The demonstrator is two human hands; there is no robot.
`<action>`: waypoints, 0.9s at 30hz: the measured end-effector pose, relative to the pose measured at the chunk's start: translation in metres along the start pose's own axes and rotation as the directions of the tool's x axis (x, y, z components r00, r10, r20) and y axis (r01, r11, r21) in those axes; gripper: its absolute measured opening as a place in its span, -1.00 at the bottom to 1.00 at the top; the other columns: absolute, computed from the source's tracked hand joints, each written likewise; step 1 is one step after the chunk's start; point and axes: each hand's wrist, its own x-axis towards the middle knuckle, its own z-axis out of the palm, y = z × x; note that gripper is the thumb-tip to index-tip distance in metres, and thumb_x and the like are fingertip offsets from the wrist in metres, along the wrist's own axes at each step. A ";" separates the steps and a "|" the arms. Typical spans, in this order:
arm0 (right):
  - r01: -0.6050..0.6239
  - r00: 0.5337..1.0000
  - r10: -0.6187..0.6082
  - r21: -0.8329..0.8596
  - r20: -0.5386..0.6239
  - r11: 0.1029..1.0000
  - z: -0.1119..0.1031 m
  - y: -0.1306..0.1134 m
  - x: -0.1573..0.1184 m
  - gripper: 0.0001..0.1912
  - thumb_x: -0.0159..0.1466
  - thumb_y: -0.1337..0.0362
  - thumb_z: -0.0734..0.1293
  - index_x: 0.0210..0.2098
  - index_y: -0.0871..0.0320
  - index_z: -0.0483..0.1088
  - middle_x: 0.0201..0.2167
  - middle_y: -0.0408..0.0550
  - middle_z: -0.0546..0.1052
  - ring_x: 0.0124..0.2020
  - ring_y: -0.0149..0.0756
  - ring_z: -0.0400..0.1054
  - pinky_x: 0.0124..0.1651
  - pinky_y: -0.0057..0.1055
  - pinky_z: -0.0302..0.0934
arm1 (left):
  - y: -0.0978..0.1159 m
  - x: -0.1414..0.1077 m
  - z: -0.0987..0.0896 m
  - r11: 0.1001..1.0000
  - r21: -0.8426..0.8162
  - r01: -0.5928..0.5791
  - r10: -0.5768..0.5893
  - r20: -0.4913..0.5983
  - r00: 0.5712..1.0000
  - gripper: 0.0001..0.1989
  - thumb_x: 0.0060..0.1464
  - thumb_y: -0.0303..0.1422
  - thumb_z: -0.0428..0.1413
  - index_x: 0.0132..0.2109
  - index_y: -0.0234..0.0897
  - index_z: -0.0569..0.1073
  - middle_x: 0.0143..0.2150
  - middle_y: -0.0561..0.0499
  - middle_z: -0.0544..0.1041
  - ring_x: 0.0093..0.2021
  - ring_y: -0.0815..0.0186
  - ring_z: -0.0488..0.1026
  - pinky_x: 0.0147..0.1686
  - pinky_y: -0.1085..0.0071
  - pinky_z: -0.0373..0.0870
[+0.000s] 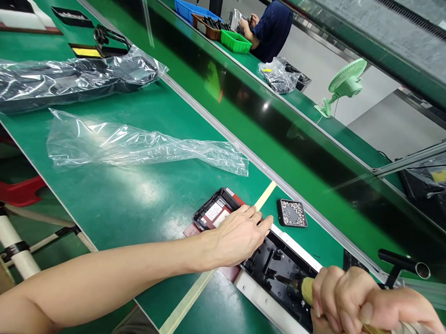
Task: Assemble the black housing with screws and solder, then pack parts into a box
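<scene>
"Black panel (pixel 296 263), in the white fixture (pixel 275 307) on the counter (pixel 130 222): how will it handle?"

"Stiff, smooth, light, I'd guess; hold its long edges. Its length slants from the left hand (pixel 237 237) down toward the right hand (pixel 361 299)."

"Grips?"

"Right's wrapped round the driver (pixel 307 291); left's over the panel's end, fingertips partly hidden: can't tell."

On the far table (pixel 308 102) there stands a pale green fan (pixel 347 79). Farther along are a green basket (pixel 235 45), a brown box (pixel 213 34) and a blue box (pixel 194 10), near a person (pixel 274 30) in dark blue shirt. One clear, wrinkled plastic bag (pixel 145 145) lies flat on the nearer table (pixel 123 206).
</scene>
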 end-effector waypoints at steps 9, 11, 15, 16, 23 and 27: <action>0.003 0.994 -0.003 0.003 0.107 1.000 -0.004 0.000 0.003 -0.50 0.50 0.05 0.04 -0.35 0.18 0.42 -0.62 -0.18 0.31 -0.61 -0.42 0.26 -0.53 -0.38 0.24 | 0.002 -0.001 -0.001 1.000 0.009 0.008 -0.008 -0.009 1.000 -0.61 0.41 -0.44 -0.13 0.28 -0.45 0.31 0.01 -0.26 0.56 0.16 -0.05 0.46 0.07 0.10 0.38; -0.007 0.994 0.006 0.003 0.107 1.000 -0.003 0.000 0.003 -0.50 0.50 0.06 0.04 -0.35 0.17 0.42 -0.61 -0.19 0.32 -0.60 -0.42 0.27 -0.52 -0.37 0.24 | 0.001 -0.001 0.000 1.000 0.009 0.009 -0.009 -0.016 1.000 -0.61 0.41 -0.43 -0.13 0.28 -0.44 0.31 0.02 -0.27 0.55 0.17 -0.05 0.45 0.08 0.10 0.38; -0.011 0.996 0.011 0.002 0.088 1.000 -0.001 -0.001 0.003 -0.51 0.50 0.06 0.04 -0.36 0.18 0.42 -0.61 -0.19 0.33 -0.61 -0.43 0.26 -0.53 -0.38 0.22 | 0.001 -0.001 0.000 1.000 0.002 0.010 -0.010 -0.018 1.000 -0.62 0.42 -0.42 -0.14 0.27 -0.44 0.31 0.02 -0.28 0.55 0.16 -0.05 0.45 0.06 0.09 0.39; -0.009 0.996 0.009 0.000 0.087 1.000 0.000 -0.001 0.003 -0.50 0.50 0.06 0.05 -0.36 0.17 0.42 -0.62 -0.19 0.32 -0.61 -0.43 0.26 -0.54 -0.38 0.22 | 0.001 -0.001 -0.001 1.000 -0.003 0.008 -0.008 -0.016 1.000 -0.62 0.42 -0.41 -0.15 0.27 -0.44 0.31 0.02 -0.28 0.55 0.16 -0.06 0.46 0.05 0.09 0.39; 0.016 1.000 -0.015 -0.023 0.002 1.000 0.004 0.002 0.000 -0.57 0.47 0.02 0.16 -0.39 0.15 0.39 -0.65 -0.22 0.25 -0.66 -0.45 0.17 -0.54 -0.39 0.14 | 0.001 -0.001 -0.001 1.000 -0.009 0.013 -0.014 -0.022 1.000 -0.62 0.44 -0.38 -0.16 0.26 -0.44 0.31 0.03 -0.28 0.56 0.17 -0.06 0.45 0.06 0.08 0.39; -0.004 0.999 0.004 -0.017 -0.049 1.000 0.002 0.003 -0.003 -0.59 0.43 -0.01 0.23 -0.41 0.14 0.37 -0.64 -0.24 0.21 -0.65 -0.45 0.14 -0.53 -0.38 0.12 | 0.001 -0.001 -0.001 1.000 -0.008 0.009 -0.010 -0.018 1.000 -0.62 0.43 -0.38 -0.15 0.27 -0.44 0.31 0.04 -0.29 0.56 0.18 -0.06 0.45 0.05 0.08 0.39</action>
